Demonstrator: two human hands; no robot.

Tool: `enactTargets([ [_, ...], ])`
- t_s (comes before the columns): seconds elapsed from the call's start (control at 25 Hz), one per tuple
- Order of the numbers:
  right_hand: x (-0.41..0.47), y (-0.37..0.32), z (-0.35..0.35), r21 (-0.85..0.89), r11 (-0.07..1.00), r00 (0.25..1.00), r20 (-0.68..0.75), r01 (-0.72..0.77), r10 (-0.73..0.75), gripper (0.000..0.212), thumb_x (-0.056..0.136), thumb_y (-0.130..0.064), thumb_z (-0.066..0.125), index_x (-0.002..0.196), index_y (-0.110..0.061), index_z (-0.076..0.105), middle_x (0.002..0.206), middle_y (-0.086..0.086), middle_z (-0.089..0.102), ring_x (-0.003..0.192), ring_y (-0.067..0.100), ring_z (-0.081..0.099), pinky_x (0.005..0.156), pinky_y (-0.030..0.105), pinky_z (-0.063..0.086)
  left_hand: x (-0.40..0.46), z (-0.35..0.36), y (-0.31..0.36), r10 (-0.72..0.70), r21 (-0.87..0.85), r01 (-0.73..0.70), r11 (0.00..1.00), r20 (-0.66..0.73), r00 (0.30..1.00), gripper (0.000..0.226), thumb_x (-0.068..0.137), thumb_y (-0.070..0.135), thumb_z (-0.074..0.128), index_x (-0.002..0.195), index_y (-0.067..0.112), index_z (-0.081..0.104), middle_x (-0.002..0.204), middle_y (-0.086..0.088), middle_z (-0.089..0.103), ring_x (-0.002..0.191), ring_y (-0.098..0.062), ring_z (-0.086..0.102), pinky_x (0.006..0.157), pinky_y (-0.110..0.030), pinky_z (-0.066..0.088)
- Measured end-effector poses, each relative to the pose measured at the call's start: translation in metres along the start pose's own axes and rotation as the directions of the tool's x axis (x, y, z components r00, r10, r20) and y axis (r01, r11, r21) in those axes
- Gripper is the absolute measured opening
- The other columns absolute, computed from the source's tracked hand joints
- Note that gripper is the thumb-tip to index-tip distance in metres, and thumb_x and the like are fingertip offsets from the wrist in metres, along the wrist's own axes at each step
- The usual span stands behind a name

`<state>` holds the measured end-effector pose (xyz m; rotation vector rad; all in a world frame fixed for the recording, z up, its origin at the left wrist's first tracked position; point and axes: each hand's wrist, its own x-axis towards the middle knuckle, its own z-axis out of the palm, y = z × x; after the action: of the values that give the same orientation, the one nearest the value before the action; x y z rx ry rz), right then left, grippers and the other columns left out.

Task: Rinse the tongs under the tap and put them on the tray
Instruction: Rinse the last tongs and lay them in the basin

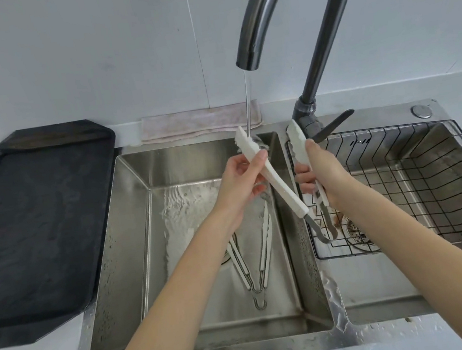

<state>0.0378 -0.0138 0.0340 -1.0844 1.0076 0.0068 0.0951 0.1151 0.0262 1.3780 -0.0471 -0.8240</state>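
White tongs (279, 186) with a grey metal hinge are spread wide between my hands over the sink divider. My left hand (240, 185) grips the left arm, whose tip sits in the thin water stream from the tap (248, 53). My right hand (321, 171) grips the right arm, its tip pointing up near the tap base. Two more tongs (254, 263) lie on the bottom of the left sink basin (114, 280). The black tray (29, 227) rests on the counter at the left, with nothing on it.
A wire basket (432, 176) fills the right basin, with a drain below it. A folded cloth (198, 123) lies behind the left basin against the wall. The tap's lever (332, 126) points right. Water droplets cover the sink rim.
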Motion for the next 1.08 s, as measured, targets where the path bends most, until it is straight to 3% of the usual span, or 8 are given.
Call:
enactTargets([
  [0.16,0.012,0.02,0.0,0.093,0.975,0.968,0.17,-0.203,0.185,0.049,0.096,-0.045,0.027,0.062,-0.012,0.039,0.033,-0.005,0.032,0.019,0.006,0.025,0.025,0.008,0.019,0.002,0.006,0.011,0.048,0.028,-0.048,0.998,0.01,0.999,0.031,0.085,0.028,0.061,0.107,0.015,0.044,0.084,0.002,0.055,0.075,-0.012,0.053,0.074,-0.03,0.047],
  [0.28,0.023,0.038,0.004,-0.001,0.983,0.973,0.141,-0.182,0.181,0.04,0.095,-0.039,0.031,0.069,-0.014,0.049,0.046,-0.001,0.037,0.025,0.008,0.034,0.027,0.012,0.031,0.003,0.012,0.016,0.096,0.159,-0.089,0.983,-0.034,0.995,0.026,0.085,0.036,0.06,0.099,0.016,0.05,0.078,0.003,0.055,0.059,-0.006,0.054,0.061,-0.022,0.047],
  [0.4,0.027,0.045,0.009,0.033,0.977,0.964,0.169,-0.213,0.204,0.033,0.095,-0.033,0.034,0.072,-0.015,0.05,0.037,-0.002,0.046,0.023,0.008,0.043,0.026,0.012,0.034,0.005,0.016,0.022,0.113,0.186,-0.085,0.979,-0.145,0.983,0.026,0.088,0.044,0.051,0.078,0.02,0.053,0.062,0.005,0.053,0.037,0.001,0.051,0.043,-0.013,0.042],
  [0.52,0.025,0.044,0.011,0.044,0.978,0.966,0.17,-0.205,0.195,0.031,0.094,-0.034,0.034,0.081,-0.014,0.055,0.042,0.0,0.049,0.024,0.007,0.046,0.027,0.013,0.036,0.009,0.016,0.031,0.106,0.17,-0.075,0.983,-0.18,0.978,0.035,0.091,0.047,0.042,0.077,0.018,0.056,0.064,0.002,0.055,0.045,-0.001,0.057,0.046,-0.013,0.047],
  [0.6,0.025,0.042,0.011,0.099,0.97,0.964,0.172,-0.223,0.204,0.032,0.095,-0.034,0.033,0.079,-0.014,0.053,0.037,-0.002,0.047,0.023,0.008,0.043,0.026,0.013,0.034,0.01,0.016,0.037,0.059,0.074,-0.051,0.996,-0.114,0.992,0.026,0.093,0.039,0.044,0.082,0.019,0.056,0.075,-0.001,0.056,0.064,-0.009,0.057,0.061,-0.02,0.05],
  [0.72,0.021,0.042,0.008,0.136,0.972,0.97,0.176,-0.193,0.168,0.038,0.096,-0.036,0.03,0.074,-0.015,0.052,0.041,-0.004,0.038,0.023,0.004,0.031,0.027,0.011,0.026,0.008,0.013,0.05,0.01,-0.243,-0.001,0.97,0.038,0.999,0.007,0.093,0.015,0.048,0.087,0.015,0.051,0.08,-0.004,0.049,0.071,-0.016,0.052,0.064,-0.028,0.05],
  [0.88,0.005,0.031,0.01,0.31,0.935,0.976,0.182,-0.17,0.117,0.034,0.098,-0.036,0.026,0.094,-0.013,0.05,0.032,-0.007,0.033,0.02,0.002,0.026,0.026,0.007,0.018,0.012,-0.001,0.054,-0.017,-0.441,0.043,0.896,0.065,0.998,0.02,0.089,0.0,0.048,0.089,0.019,0.054,0.088,-0.005,0.051,0.075,-0.018,0.051,0.067,-0.033,0.053],
  [1.08,-0.001,0.022,0.022,0.31,0.95,0.997,0.079,-0.04,0.016,0.041,0.097,-0.04,0.026,0.126,-0.016,0.042,0.042,-0.006,0.034,0.024,0.003,0.024,0.025,0.013,0.017,0.013,-0.01,0.046,-0.022,-0.412,0.019,0.911,-0.002,1.0,0.028,0.093,0.012,0.047,0.121,0.01,0.05,0.083,-0.003,0.056,0.073,-0.015,0.057,0.054,-0.026,0.055],
])
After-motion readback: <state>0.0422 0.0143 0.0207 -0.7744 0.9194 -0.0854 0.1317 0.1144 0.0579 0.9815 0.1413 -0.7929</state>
